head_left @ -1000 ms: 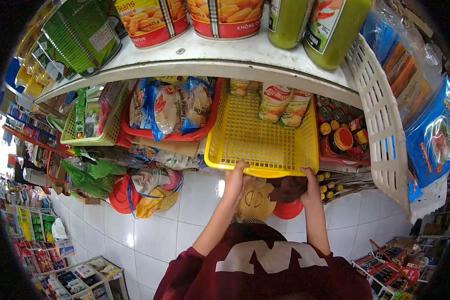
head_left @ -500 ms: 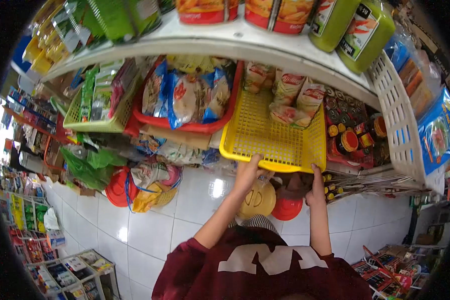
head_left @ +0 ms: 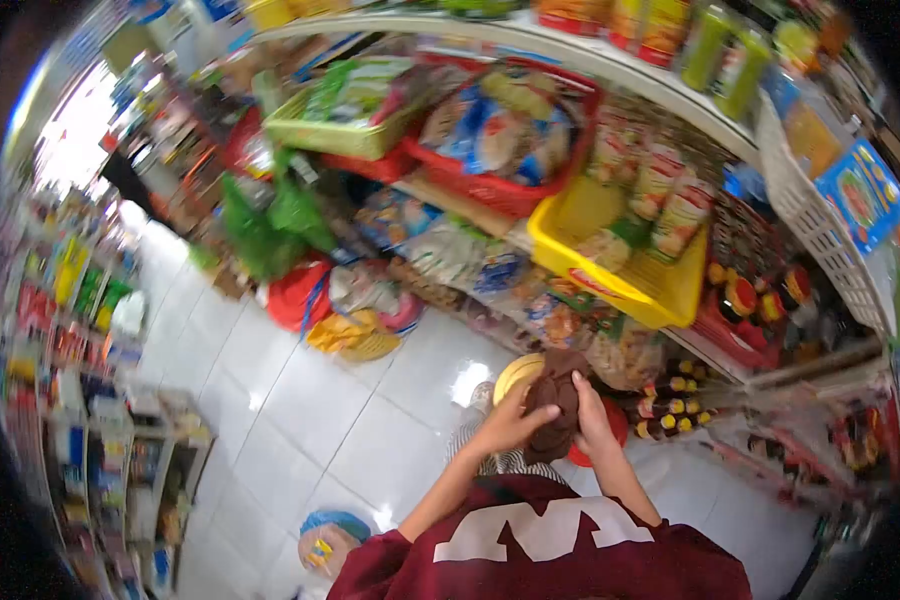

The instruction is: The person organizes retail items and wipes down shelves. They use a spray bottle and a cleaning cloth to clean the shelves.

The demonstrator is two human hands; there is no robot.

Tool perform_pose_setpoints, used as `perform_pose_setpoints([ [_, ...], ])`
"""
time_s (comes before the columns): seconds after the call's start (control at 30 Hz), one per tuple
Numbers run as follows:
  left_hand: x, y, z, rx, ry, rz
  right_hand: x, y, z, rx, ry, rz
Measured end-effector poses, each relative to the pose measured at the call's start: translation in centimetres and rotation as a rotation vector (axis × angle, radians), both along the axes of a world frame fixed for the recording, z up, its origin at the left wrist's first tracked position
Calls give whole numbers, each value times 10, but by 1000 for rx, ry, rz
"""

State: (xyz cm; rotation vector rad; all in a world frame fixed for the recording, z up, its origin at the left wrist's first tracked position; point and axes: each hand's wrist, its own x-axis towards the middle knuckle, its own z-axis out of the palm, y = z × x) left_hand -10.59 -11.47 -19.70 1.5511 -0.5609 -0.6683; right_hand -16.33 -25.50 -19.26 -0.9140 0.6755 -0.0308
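Note:
My left hand [head_left: 507, 423] and my right hand [head_left: 592, 420] are closed together around a dark brown cloth [head_left: 554, 400], held in front of my chest. The cloth is bunched up between both palms. Above and beyond the hands, a yellow plastic basket [head_left: 610, 278] with several snack pouches sits on the shelf, apart from both hands. My sleeves are maroon. The view is blurred by motion.
A red basket of blue snack bags [head_left: 500, 150] and a green basket [head_left: 340, 125] sit left of the yellow one. Jars and bottles [head_left: 760, 300] stand at right. Bagged goods and a yellow lid [head_left: 515, 375] lie low. Product racks [head_left: 90, 420] line the white tiled floor at left.
Both hands let go of the yellow basket's front rim and dropped down to close on the brown cloth. The camera swung back and left, so the shelves now sit farther away.

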Motion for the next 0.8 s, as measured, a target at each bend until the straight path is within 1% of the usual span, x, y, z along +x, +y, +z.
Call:
perform_pose_setpoints([
  [0.03, -13, 13, -2, 55, -131, 65, -1, 16, 11, -13, 53, 78],
  [0.07, -21, 27, 7, 110, -174, 144, -2, 29, 10, 49, 26, 150],
  [0.1, -29, 43, 24, 165, -219, 225, -1, 40, 7, 109, -1, 225],
  [0.13, -33, 58, 51, 141, -285, 355, 2, 54, 4, 111, 29, 257],
  [0.23, -43, 124, 146, -141, -573, 422, 1, 88, -3, -64, 78, 519],
  [0.27, -48, 149, 175, -237, -679, 387, 1, 96, -16, -38, 47, 630],
  [0.3, -55, 169, 202, -333, -783, 342, 1, 105, -33, -73, 68, 738],
  [0.33, -61, 180, 232, -495, -802, 350, 6, 127, -17, -112, 88, 843],
  [0.37, -67, 193, 253, -660, -828, 356, 5, 127, -52, -156, 105, 948],
  [0.43, -74, 215, 261, -863, -850, 328, 2, 168, -39, -460, 11, 1072],
  [0.5, -67, 243, 276, -1018, -928, 214, 16, 213, -41, -223, 195, 1081],
  [0.53, -69, 254, 282, -1120, -934, 291, 19, 234, -62, -172, 222, 1092],
  [0.57, -70, 265, 288, -1216, -943, 372, 26, 260, -73, -177, 212, 1150],
  [0.6, -84, 263, 287, -1351, -892, 613, 29, 285, -83, -177, 209, 1203],
  [0.63, -83, 288, 284, -1349, -929, 647, 34, 310, -94, -175, 209, 1259],
  [0.67, -82, 313, 281, -1346, -966, 683, 38, 339, -99, -96, 222, 1296],
  [0.7, -82, 338, 278, -1343, -1002, 719, 41, 361, -102, -126, 204, 1331],
  [0.73, -88, 354, 277, -1348, -958, 780, 43, 390, -91, -156, 188, 1364],
  [0.8, -91, 391, 275, -1317, -970, 871, 49, 446, -76, -221, 137, 1440],
])
